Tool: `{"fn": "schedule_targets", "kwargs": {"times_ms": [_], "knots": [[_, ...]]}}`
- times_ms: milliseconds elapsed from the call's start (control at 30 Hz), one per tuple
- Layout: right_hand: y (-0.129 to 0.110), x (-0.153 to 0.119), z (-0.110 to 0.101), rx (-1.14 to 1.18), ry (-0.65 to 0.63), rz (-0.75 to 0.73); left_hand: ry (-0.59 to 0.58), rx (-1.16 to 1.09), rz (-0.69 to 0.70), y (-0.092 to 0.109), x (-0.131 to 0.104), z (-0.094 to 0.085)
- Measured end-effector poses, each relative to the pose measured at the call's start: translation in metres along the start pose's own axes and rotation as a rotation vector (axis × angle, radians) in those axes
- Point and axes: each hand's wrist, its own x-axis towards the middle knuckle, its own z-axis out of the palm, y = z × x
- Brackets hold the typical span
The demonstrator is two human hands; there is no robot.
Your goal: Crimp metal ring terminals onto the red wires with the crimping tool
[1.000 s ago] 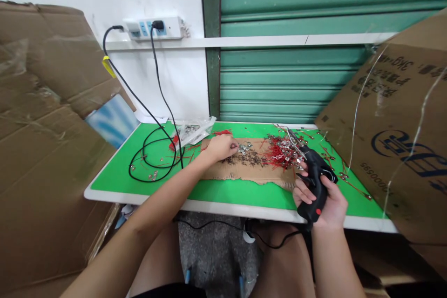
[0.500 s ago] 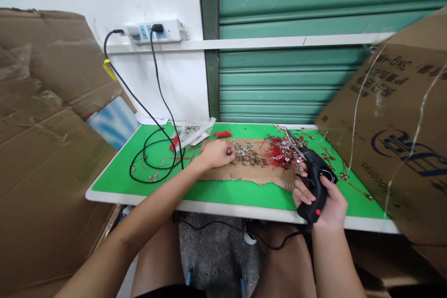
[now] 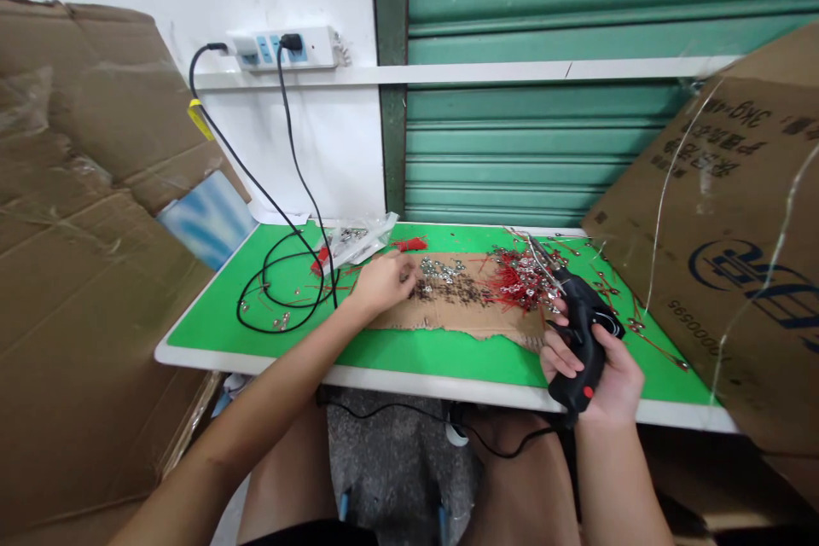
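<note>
My left hand (image 3: 384,282) is closed at the left part of a flat cardboard piece (image 3: 457,320), its fingers pinched together; whatever lies between them is too small to make out. Beside its fingertips lie small silver metal pieces (image 3: 441,269) and dark scorch-like marks. My right hand (image 3: 595,363) is wrapped round the handle of a black tool with a red dot (image 3: 579,341), which looks like a soldering gun. The tool's thin metal tip points up and left, over a heap of red wires with silver ends (image 3: 521,280).
A clear plastic bag (image 3: 362,239) and a looped black cable (image 3: 281,329) lie on the green tabletop (image 3: 409,354). Large cardboard sheets stand left (image 3: 70,273) and right (image 3: 735,230). A power strip (image 3: 313,47) is on the wall.
My left hand has shifted slightly left, away from the silver pieces. My right hand still holds the black tool in nearly the same place, and the view has tilted slightly.
</note>
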Motion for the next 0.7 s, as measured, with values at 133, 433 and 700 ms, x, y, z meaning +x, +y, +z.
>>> {"fn": "schedule_targets", "kwargs": {"times_ms": [133,433,700], "knots": [[-0.001,0.0,0.0,0.001,0.016,0.015,-0.03,0.148,-0.142,-0.015,-0.003,-0.01],[0.001,0.002,-0.002,0.001,0.063,0.042,-0.028,0.057,-0.151,-0.027,0.002,-0.004],[0.003,0.006,-0.002,-0.077,0.086,0.045,0.043,-0.058,-0.11,-0.037,0.003,0.003]]}}
